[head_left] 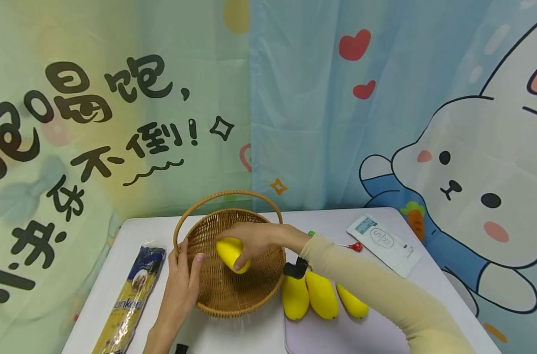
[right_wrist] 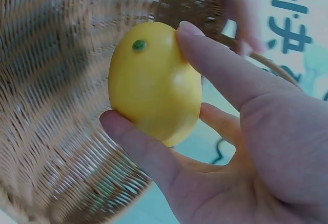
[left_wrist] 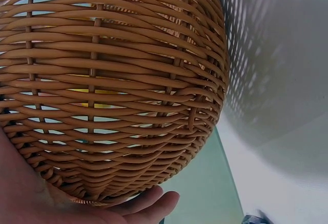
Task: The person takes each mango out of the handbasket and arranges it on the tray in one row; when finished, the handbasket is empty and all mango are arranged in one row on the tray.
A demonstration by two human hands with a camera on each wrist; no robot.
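A round wicker basket (head_left: 246, 300) with a tall arched handle stands on the white table, its opening tipped toward me. My left hand (head_left: 182, 280) holds its left rim, thumb inside the edge and fingers outside; the woven outer wall (left_wrist: 128, 80) fills most of the left wrist view. Reaching over the basket, my right hand (head_left: 255, 238) grips a yellow mango (head_left: 230, 253) within the opening. In the right wrist view this mango (right_wrist: 154, 85) shows a green stem spot, with thumb and fingers pressed on its opposite sides.
Three more yellow mangoes (head_left: 323, 297) lie on a pale purple board (head_left: 308, 337), right of the basket. A long pasta packet (head_left: 128, 300) lies at left. A white packet (head_left: 385, 246) and a small red item (head_left: 355, 247) are at right. A printed curtain (head_left: 295, 123) hangs behind.
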